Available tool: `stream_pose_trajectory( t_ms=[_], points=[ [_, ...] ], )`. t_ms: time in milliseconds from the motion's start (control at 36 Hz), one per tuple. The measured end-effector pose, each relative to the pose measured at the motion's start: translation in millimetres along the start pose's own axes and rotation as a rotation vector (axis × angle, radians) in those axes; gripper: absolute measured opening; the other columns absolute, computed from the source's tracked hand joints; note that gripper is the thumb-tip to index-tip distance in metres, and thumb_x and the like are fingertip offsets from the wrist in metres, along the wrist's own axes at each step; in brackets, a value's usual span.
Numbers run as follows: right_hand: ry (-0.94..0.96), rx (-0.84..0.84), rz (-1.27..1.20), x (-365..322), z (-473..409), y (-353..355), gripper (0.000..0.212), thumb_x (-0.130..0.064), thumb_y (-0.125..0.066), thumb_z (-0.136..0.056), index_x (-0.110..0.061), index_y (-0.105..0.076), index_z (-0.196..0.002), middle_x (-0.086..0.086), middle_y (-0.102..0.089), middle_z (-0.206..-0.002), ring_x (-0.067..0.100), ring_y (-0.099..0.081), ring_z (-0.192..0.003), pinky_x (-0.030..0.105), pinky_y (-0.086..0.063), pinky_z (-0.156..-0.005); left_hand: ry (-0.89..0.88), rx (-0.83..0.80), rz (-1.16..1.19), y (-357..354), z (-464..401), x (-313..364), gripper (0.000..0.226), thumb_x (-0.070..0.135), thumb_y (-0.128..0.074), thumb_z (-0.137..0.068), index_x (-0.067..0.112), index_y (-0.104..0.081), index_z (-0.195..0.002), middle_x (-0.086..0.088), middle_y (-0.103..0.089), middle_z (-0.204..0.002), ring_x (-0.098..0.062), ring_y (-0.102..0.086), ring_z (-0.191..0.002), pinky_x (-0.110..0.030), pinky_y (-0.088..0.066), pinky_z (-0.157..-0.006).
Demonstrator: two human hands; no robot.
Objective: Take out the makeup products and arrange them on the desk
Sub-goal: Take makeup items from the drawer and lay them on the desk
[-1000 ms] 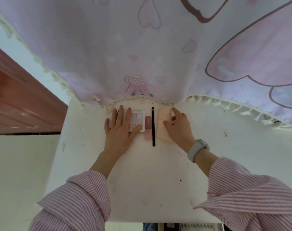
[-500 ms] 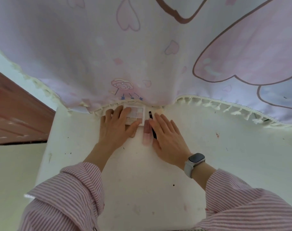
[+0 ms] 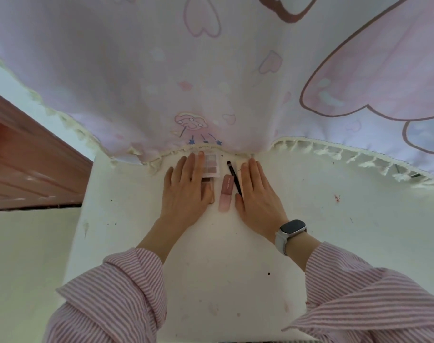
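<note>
Nearest the camera, two pink-and-white striped sleeves (image 3: 117, 290) enter from the lower corners. The right wrist carries a smartwatch (image 3: 291, 231) with a dark face and a white band. Both forearms reach forward over a white desk (image 3: 223, 268) whose surface is marked with small dark specks and faint pink smudges.

The left hand (image 3: 183, 191) lies flat, palm down, fingers straight and close together. The right hand (image 3: 256, 194) lies flat likewise, fingers extended. The hands are apart, with neither curled round anything, and the makeup items are grouped between and partly under them.

Under the left hand's thumb side is a brownish tube (image 3: 208, 191), partly covered. Between the hands lies a pink lip gloss tube (image 3: 226, 193), lengthwise away from the person; small lettering runs along its darker cap end but is too small to read. Just beside the right hand's thumb edge lies a thin black pencil (image 3: 234, 177), slightly angled, its near end touching or hidden by the hand. Beyond the left fingertips sits an eyeshadow palette (image 3: 211, 165) with rose and taupe pans, its left edge covered by the fingers. A pale item at the right fingertips is mostly hidden.

Farthest, a lilac curtain (image 3: 211, 70) with hearts, a cartoon cloud and a cream tassel trim hangs onto the desk's far edge. To the far left of the left hand stands reddish-brown wooden furniture (image 3: 25, 164).
</note>
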State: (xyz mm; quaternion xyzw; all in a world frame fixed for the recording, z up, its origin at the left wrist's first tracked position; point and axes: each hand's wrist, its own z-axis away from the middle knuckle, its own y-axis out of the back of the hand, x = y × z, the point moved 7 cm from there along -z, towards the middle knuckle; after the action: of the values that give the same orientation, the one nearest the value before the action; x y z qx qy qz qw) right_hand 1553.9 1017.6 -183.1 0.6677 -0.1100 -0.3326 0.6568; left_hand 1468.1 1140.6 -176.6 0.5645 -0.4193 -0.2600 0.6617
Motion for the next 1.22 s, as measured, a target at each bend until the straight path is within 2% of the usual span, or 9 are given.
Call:
stream_pose_trajectory(
  t_ms=[111, 333, 444, 611, 722, 806, 944, 1111, 1222],
  points=[
    [-0.013, 0.068, 0.001, -2, -3, -1, 0.054, -0.02, -0.035, -0.084, 0.013, -0.043, -0.127, 0.035, -0.045, -0.13, 0.047, -0.045, -0.122, 0.049, -0.042, -0.098, 0.019, -0.031, -0.024, -11, -3, -2, 0.078, 0.056, -0.03, -0.082, 0.003, -0.035, -0.139, -0.014, -0.029, -0.15, -0.032, -0.029, -0.138, -0.05, -0.027, -0.107],
    [-0.023, 0.104, 0.009, 4, -2, -9, 0.058, -0.024, -0.031, -0.086, 0.008, -0.031, -0.135, 0.031, -0.038, -0.138, 0.047, -0.038, -0.127, 0.049, -0.034, -0.102, -0.078, -0.098, -0.136, -6, -9, 2, 0.071, 0.04, -0.03, -0.078, 0.006, -0.036, -0.14, -0.017, -0.036, -0.146, -0.035, -0.046, -0.124, -0.049, -0.044, -0.084],
    [-0.044, 0.084, -0.012, 3, -1, -11, 0.062, -0.031, -0.027, -0.09, 0.007, -0.028, -0.139, 0.029, -0.031, -0.144, 0.046, -0.031, -0.132, 0.048, -0.027, -0.106, -0.081, -0.141, -0.181, -7, -11, 0, 0.07, 0.041, -0.028, -0.077, 0.014, -0.037, -0.141, -0.015, -0.035, -0.147, -0.035, -0.05, -0.113, -0.047, -0.043, -0.074],
    [0.052, 0.06, 0.058, -3, 8, -6, 0.057, -0.034, -0.028, -0.091, -0.013, -0.023, -0.143, 0.021, -0.027, -0.149, 0.041, -0.026, -0.136, 0.056, -0.025, -0.106, -0.043, -0.191, -0.237, -6, -20, 0, 0.079, 0.053, -0.029, -0.082, 0.028, 0.008, -0.148, -0.005, 0.012, -0.157, -0.03, -0.028, -0.126, -0.045, -0.031, -0.093],
    [0.221, 0.027, 0.159, -12, 17, -8, 0.054, -0.032, -0.035, -0.088, -0.026, -0.028, -0.142, 0.015, -0.029, -0.149, 0.041, -0.025, -0.137, 0.062, -0.023, -0.104, -0.039, -0.256, -0.232, -6, -17, 1, 0.085, 0.056, -0.037, -0.083, 0.032, 0.015, -0.146, -0.001, 0.02, -0.155, -0.029, -0.023, -0.129, -0.047, -0.028, -0.099],
    [0.212, 0.02, 0.179, -13, 14, -6, 0.053, -0.031, -0.033, -0.088, -0.026, -0.03, -0.141, 0.015, -0.033, -0.147, 0.041, -0.029, -0.135, 0.062, -0.028, -0.102, -0.037, -0.224, -0.234, -6, -6, -3, 0.084, 0.057, -0.031, -0.08, 0.028, 0.01, -0.147, -0.003, 0.014, -0.156, -0.029, -0.026, -0.128, -0.044, -0.03, -0.096],
    [0.196, -0.018, 0.181, -12, 8, -7, 0.055, -0.028, -0.029, -0.087, -0.021, -0.029, -0.141, 0.011, -0.035, -0.147, 0.039, -0.031, -0.134, 0.062, -0.029, -0.101, 0.011, -0.057, -0.082, -5, 11, -10, 0.073, 0.051, -0.03, -0.079, 0.013, -0.035, -0.142, -0.014, -0.033, -0.149, -0.038, -0.042, -0.125, -0.052, -0.039, -0.092],
    [0.231, 0.045, 0.072, -10, 27, 6, 0.054, -0.022, -0.03, -0.087, -0.014, -0.031, -0.14, 0.009, -0.034, -0.148, 0.03, -0.027, -0.138, 0.058, -0.022, -0.109, 0.085, 0.093, 0.026, 3, 19, -6, 0.062, 0.044, -0.032, -0.087, 0.014, -0.034, -0.142, -0.015, -0.032, -0.148, -0.037, -0.026, -0.136, -0.06, -0.018, -0.107],
    [0.226, 0.184, -0.121, -4, 68, 25, 0.042, -0.013, -0.036, -0.086, -0.009, -0.047, -0.126, 0.012, -0.047, -0.137, 0.027, -0.034, -0.133, 0.047, -0.028, -0.11, 0.097, 0.268, 0.155, 23, 50, 17, 0.049, 0.03, -0.039, -0.083, 0.014, -0.044, -0.129, -0.016, -0.046, -0.136, -0.036, -0.037, -0.129, -0.059, -0.024, -0.106]
  ],
)
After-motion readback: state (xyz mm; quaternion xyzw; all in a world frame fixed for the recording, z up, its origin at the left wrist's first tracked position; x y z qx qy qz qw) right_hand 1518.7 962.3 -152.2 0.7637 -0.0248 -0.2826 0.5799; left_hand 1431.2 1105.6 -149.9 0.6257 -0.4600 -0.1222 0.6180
